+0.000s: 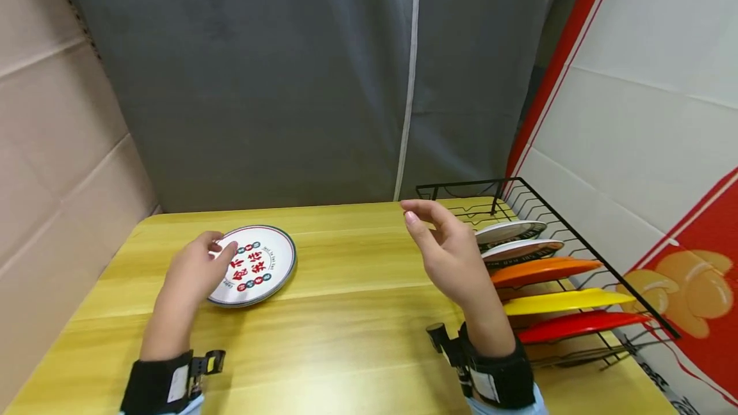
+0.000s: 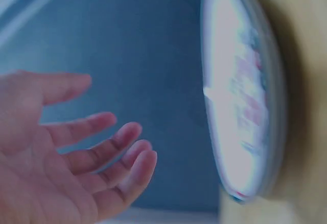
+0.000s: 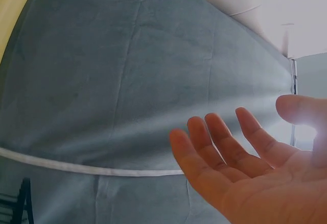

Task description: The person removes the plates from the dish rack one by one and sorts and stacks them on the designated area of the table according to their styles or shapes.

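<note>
A white plate (image 1: 275,255) with a dark rim and red lettering lies on the left part of the table. Over its left edge hovers my left hand (image 1: 198,268); the left wrist view shows a gap between the loosely bent fingers (image 2: 110,147) and the plate (image 2: 240,96). My right hand (image 1: 452,255) is raised beside the rack's left side, fingers relaxed and holding nothing. In the black wire rack (image 1: 582,242) stand several plates: two white ones with dark patterns, an orange plate (image 1: 544,271), a yellow plate (image 1: 567,301) and a red plate (image 1: 582,325).
The wooden table (image 1: 346,319) runs back to a grey curtain (image 1: 277,82). A pale wall (image 1: 57,165) bounds the left side. On the right, behind the rack, is a white and red wall covering (image 1: 651,127).
</note>
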Demonstrator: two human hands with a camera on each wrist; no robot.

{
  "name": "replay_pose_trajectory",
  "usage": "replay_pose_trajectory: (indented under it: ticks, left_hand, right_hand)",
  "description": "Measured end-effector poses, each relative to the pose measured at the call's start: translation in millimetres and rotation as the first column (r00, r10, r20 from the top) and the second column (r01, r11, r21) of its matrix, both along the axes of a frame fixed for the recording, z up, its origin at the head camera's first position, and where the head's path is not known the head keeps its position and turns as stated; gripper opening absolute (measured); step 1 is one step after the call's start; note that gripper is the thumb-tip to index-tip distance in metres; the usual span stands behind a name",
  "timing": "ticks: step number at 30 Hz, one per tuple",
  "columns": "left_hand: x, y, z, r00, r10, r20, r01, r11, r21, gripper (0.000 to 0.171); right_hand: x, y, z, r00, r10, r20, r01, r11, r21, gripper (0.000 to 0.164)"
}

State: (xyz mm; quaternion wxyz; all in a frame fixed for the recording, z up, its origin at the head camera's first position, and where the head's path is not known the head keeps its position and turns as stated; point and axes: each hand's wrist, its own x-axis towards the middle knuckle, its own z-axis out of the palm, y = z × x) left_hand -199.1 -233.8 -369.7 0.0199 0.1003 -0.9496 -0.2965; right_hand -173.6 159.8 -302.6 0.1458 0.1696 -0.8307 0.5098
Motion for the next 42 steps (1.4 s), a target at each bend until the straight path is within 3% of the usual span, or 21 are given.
replay_pose_trajectory:
  ticks: [3,8,11,13,16,19,22,25,26,29,32,34,36,38,42]
  left_hand:
    - [12.0,17.0,19.2,0.988,-0.063,-0.144,0.065,0.998,0.008,0.069]
    - [36.6,40.3,38.1,0.933,-0.129,-0.337,0.148,0.988,0.033,0.056]
    - [45.2,48.1,43.4,0.904,-0.141,-0.403,0.168,0.985,0.033,0.05]
    - [47.9,51.3,45.2,0.896,-0.14,-0.421,0.169,0.985,0.033,0.048]
    - [48.2,54.0,46.7,0.885,-0.139,-0.445,0.168,0.985,0.027,0.046]
    - [45.8,55.7,46.8,0.877,-0.149,-0.458,0.177,0.984,0.019,0.044]
    - [41.8,56.3,45.8,0.869,-0.164,-0.468,0.197,0.98,0.023,0.043]
    - [38.3,56.6,43.5,0.863,-0.174,-0.474,0.21,0.977,0.024,0.042]
    - [37.5,56.6,42.7,0.861,-0.177,-0.477,0.215,0.976,0.027,0.041]
    - [35.1,56.6,40.2,0.857,-0.183,-0.482,0.227,0.973,0.034,0.04]
    - [33.8,56.9,39.1,0.854,-0.185,-0.486,0.235,0.971,0.043,0.039]
    - [32.8,57.7,38.5,0.847,-0.189,-0.498,0.239,0.97,0.038,0.038]
    - [32.2,58.9,38.0,0.834,-0.199,-0.515,0.253,0.967,0.036,0.036]
    - [31.2,60.8,37.1,0.816,-0.215,-0.537,0.267,0.964,0.019,0.034]
    - [30.3,64.2,36.1,0.789,-0.239,-0.566,0.285,0.959,-0.009,0.033]
  right_hand:
    - [-3.1,-1.7,-5.7,0.999,-0.029,-0.04,0.031,0.998,0.063,0.032]
    - [-5.8,-1.6,-11.1,0.997,-0.051,-0.055,0.063,0.968,0.244,0.034]
    - [-4.9,3.2,-0.5,0.997,-0.046,-0.065,0.068,0.915,0.398,0.034]
    - [-4.1,7.8,14.0,0.994,-0.037,-0.103,0.084,0.861,0.501,0.034]
    - [-5.3,14.2,42.1,0.988,-0.034,-0.148,0.125,0.736,0.665,0.035]
    - [-19.5,20.8,65.0,0.986,-0.034,-0.166,0.156,0.56,0.814,0.032]
    - [-47.5,28.4,76.3,0.993,-0.031,-0.115,0.118,0.368,0.922,0.026]
    - [-85.0,41.1,76.3,0.999,-0.038,-0.022,0.03,0.226,0.974,0.023]
    - [-98.0,46.0,75.0,0.999,-0.047,0.015,-0.006,0.189,0.982,0.023]
    - [-132.5,63.3,66.8,0.996,-0.052,0.075,-0.068,0.123,0.99,0.022]
    - [-156.9,79.5,52.1,0.995,-0.021,0.099,-0.098,0.036,0.995,0.011]
    - [-166.5,86.3,39.6,0.995,0.03,0.099,-0.098,-0.033,0.995,0.008]
    - [-172.5,89.3,27.9,0.991,0.094,0.093,-0.082,-0.116,0.99,0.015]
    - [-175.0,88.8,19.7,0.987,0.14,0.078,-0.052,-0.181,0.982,0.021]
    - [-174.6,83.8,14.8,0.986,0.16,0.052,-0.007,-0.266,0.964,0.027]
